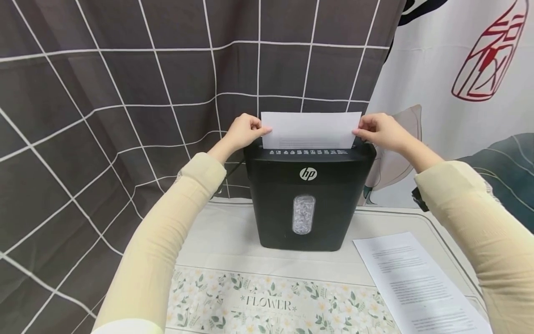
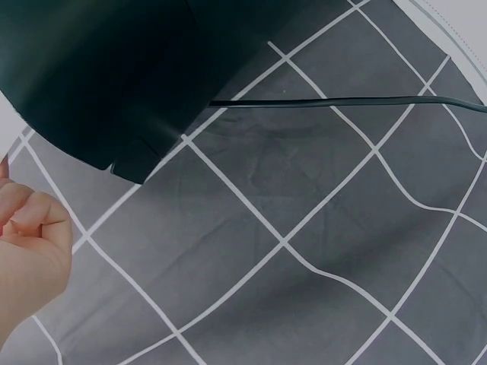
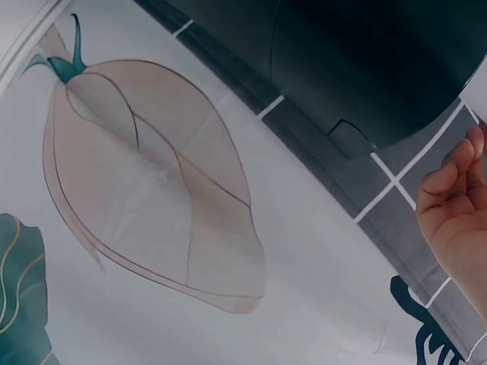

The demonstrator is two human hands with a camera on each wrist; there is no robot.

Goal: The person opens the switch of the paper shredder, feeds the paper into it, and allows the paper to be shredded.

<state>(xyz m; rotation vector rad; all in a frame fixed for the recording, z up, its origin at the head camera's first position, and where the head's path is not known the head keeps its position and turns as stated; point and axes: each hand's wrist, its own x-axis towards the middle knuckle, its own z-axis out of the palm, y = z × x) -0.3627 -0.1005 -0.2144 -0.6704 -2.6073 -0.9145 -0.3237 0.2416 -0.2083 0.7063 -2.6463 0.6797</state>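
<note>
A black HP paper shredder (image 1: 275, 199) stands upright on the table, with shreds showing behind its clear window (image 1: 304, 214). From the slot in its top rises a white sheet of paper (image 1: 310, 125), its lower edge hidden inside. My left hand (image 1: 246, 131) pinches the sheet's left edge between thumb and fingers. At the opposite edge, my right hand (image 1: 383, 131) pinches the same sheet. In the left wrist view, the left hand (image 2: 34, 243) shows beside the shredder's dark side (image 2: 114, 84). The right wrist view has the right hand (image 3: 460, 213) at its right border.
Printed sheets (image 1: 410, 278) lie on the table to the right of the shredder. A floral mat (image 1: 271, 301) marked FLOWER covers the front. Behind hang a dark grid curtain (image 1: 167, 83) and a white patterned cloth (image 1: 434, 65). A black cord (image 2: 342, 101) runs from the shredder.
</note>
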